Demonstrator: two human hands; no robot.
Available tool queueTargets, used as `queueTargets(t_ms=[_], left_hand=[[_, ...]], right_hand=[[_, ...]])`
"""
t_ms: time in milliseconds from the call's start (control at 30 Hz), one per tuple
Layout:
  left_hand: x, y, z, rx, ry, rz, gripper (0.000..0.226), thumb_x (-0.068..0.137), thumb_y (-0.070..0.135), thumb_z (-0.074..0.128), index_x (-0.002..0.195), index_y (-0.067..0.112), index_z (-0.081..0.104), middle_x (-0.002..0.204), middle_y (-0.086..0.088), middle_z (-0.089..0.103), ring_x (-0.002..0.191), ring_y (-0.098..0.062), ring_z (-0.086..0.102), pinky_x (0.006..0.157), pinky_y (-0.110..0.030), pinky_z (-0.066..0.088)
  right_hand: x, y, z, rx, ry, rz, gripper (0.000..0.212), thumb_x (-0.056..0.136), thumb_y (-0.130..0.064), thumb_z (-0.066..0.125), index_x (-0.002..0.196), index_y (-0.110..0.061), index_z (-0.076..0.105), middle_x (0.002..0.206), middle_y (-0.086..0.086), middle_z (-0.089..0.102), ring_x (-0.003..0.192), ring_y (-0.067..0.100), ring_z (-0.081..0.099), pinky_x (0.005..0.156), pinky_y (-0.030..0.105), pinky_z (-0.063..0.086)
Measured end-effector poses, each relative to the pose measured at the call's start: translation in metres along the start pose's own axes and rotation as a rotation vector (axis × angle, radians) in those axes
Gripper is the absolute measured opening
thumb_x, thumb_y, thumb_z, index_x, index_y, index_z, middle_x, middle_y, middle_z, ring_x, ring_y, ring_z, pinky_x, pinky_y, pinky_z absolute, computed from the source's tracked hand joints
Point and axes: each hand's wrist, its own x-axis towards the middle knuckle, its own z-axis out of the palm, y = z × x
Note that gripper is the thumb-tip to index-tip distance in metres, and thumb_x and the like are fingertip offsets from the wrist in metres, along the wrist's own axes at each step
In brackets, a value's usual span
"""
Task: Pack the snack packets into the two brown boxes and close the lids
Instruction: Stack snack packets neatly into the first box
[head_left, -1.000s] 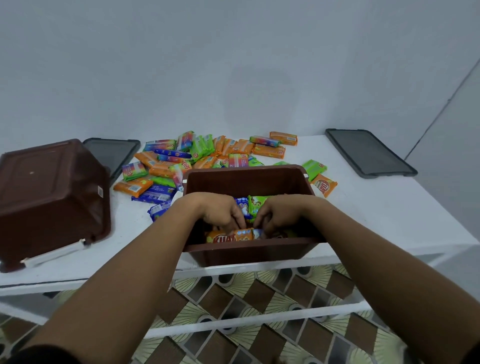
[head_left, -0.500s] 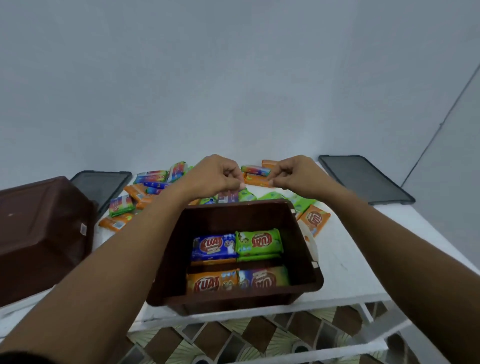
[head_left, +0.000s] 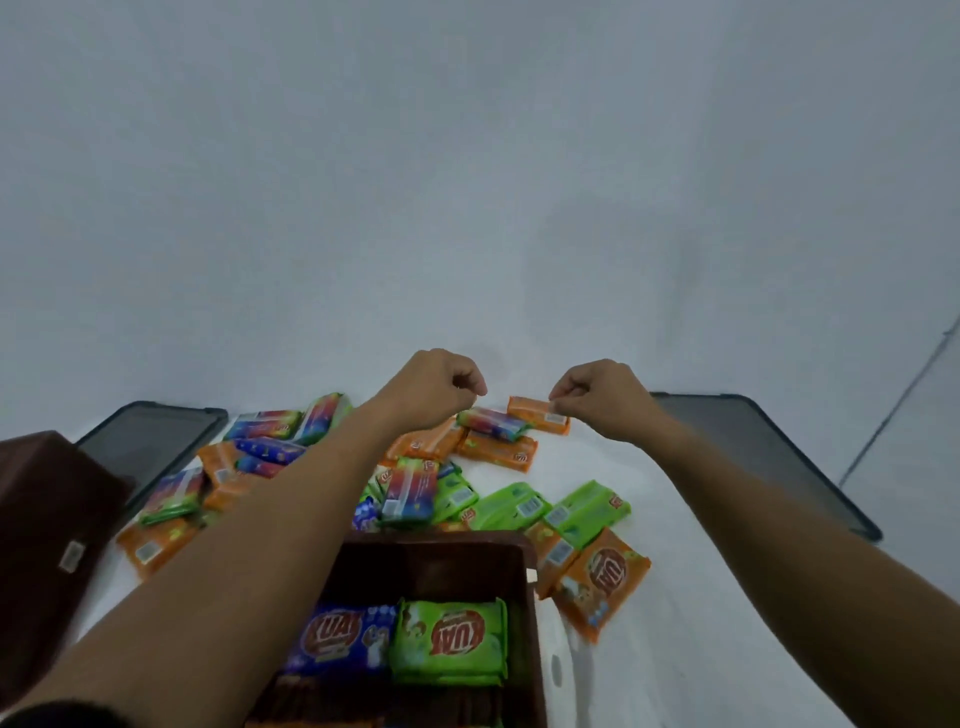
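both hands over the far packets

nearest, in the open brown box (head_left: 431, 566), blue packet (head_left: 340, 642) beside green packet (head_left: 452, 639). beyond, loose snack packets (head_left: 511, 506) strewn across the white table (head_left: 649, 675). farthest, left hand (head_left: 431, 389) curled over a rainbow packet (head_left: 493, 423), hold unclear; right hand (head_left: 605, 397) pinching an orange packet (head_left: 527, 413).

Plain pale blue-grey wall (head_left: 467, 182) behind, dim even light; white surface (head_left: 675, 649) below, dark seam (head_left: 898, 405) slanting at far right.

Arms outstretched, left hand (head_left: 434, 387) curled, right hand (head_left: 597, 397) curled
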Motion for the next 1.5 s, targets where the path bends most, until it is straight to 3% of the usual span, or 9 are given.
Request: queueTargets(t_ms=[100, 300, 467, 633, 833, 1067, 1133, 1233, 1500], left_hand=[[0.025, -0.004, 0.014, 0.009, -0.061, -0.036, 0.02, 0.088, 0.005, 0.067, 0.094, 0.021, 0.078, 0.093, 0.006, 0.073, 0.089, -0.009, 0.069, 0.078, -0.026, 0.056], [0.063, -0.018, 0.043, 0.066, -0.194, -0.099, 0.023, 0.083, 0.005, 0.07, 0.097, 0.021, 0.075, 0.102, 0.002, 0.073, 0.1, -0.017, 0.068, 0.088, -0.033, 0.055], [0.092, -0.035, 0.068, 0.321, -0.349, -0.163, 0.048, 0.086, 0.015, 0.071, 0.132, 0.025, 0.061, 0.135, -0.001, 0.062, 0.123, -0.022, 0.057, 0.101, -0.037, 0.047], [0.112, -0.051, 0.093, 0.576, -0.533, -0.202, 0.07, 0.09, 0.024, 0.061, 0.154, 0.029, 0.033, 0.149, -0.003, 0.05, 0.138, -0.027, 0.045, 0.107, -0.05, 0.03], [0.118, -0.057, 0.105, 0.571, -0.572, -0.165, 0.061, 0.087, 0.023, 0.06, 0.145, 0.032, 0.042, 0.136, -0.001, 0.056, 0.128, -0.026, 0.052, 0.101, -0.054, 0.028], [0.112, -0.046, 0.093, 0.58, -0.528, -0.116, 0.027, 0.088, 0.032, 0.064, 0.114, 0.023, 0.064, 0.107, 0.001, 0.06, 0.106, -0.023, 0.057, 0.095, -0.045, 0.032], [0.108, -0.041, 0.085, 0.494, -0.458, -0.115, 0.01, 0.093, 0.029, 0.06, 0.097, 0.02, 0.064, 0.095, 0.0, 0.062, 0.097, -0.025, 0.06, 0.082, -0.035, 0.04], [0.1, -0.032, 0.065, 0.372, -0.373, -0.127, 0.023, 0.091, 0.021, 0.062, 0.069, 0.022, 0.052, 0.073, 0.002, 0.057, 0.077, -0.023, 0.057, 0.061, -0.03, 0.036], [0.055, -0.008, 0.005, -0.012, -0.322, -0.211, 0.014, 0.066, 0.026, 0.059, 0.07, 0.013, 0.058, 0.065, 0.0, 0.057, 0.061, -0.018, 0.051, 0.062, -0.032, 0.038]], right_hand=[[0.026, 0.018, 0.007, -0.031, -0.057, 0.0, 0.006, 0.081, -0.017, 0.074, 0.079, -0.022, 0.077, 0.079, -0.007, 0.073, 0.076, 0.014, 0.07, 0.063, 0.03, 0.058], [0.071, 0.051, 0.026, -0.143, -0.177, -0.034, 0.007, 0.083, -0.018, 0.072, 0.088, -0.019, 0.077, 0.085, -0.007, 0.068, 0.076, 0.011, 0.063, 0.056, 0.018, 0.043], [0.101, 0.074, 0.048, -0.273, -0.288, -0.046, 0.031, 0.088, -0.032, 0.068, 0.117, -0.021, 0.072, 0.12, 0.003, 0.067, 0.11, 0.022, 0.06, 0.09, 0.036, 0.051], [0.126, 0.093, 0.069, -0.353, -0.419, -0.082, 0.05, 0.09, -0.034, 0.067, 0.138, -0.023, 0.054, 0.131, 0.006, 0.061, 0.121, 0.028, 0.056, 0.099, 0.042, 0.046], [0.136, 0.108, 0.074, -0.357, -0.509, -0.025, 0.076, 0.086, -0.032, 0.075, 0.151, -0.025, 0.038, 0.139, 0.007, 0.056, 0.126, 0.029, 0.052, 0.105, 0.043, 0.042], [0.121, 0.097, 0.064, -0.318, -0.462, -0.08, 0.055, 0.087, -0.026, 0.069, 0.139, -0.018, 0.052, 0.129, 0.007, 0.063, 0.111, 0.024, 0.059, 0.088, 0.033, 0.048], [0.115, 0.092, 0.055, -0.252, -0.495, -0.052, 0.042, 0.093, -0.034, 0.063, 0.132, -0.019, 0.058, 0.122, 0.006, 0.064, 0.102, 0.021, 0.058, 0.082, 0.032, 0.047], [0.107, 0.084, 0.038, -0.092, -0.535, 0.019, 0.034, 0.1, -0.037, 0.05, 0.108, -0.009, 0.069, 0.104, 0.007, 0.07, 0.09, 0.023, 0.065, 0.076, 0.037, 0.051], [0.079, 0.04, 0.003, 0.232, -0.575, 0.103, 0.02, 0.082, -0.015, 0.065, 0.1, -0.007, 0.071, 0.098, 0.012, 0.076, 0.088, 0.025, 0.07, 0.08, 0.039, 0.052]])
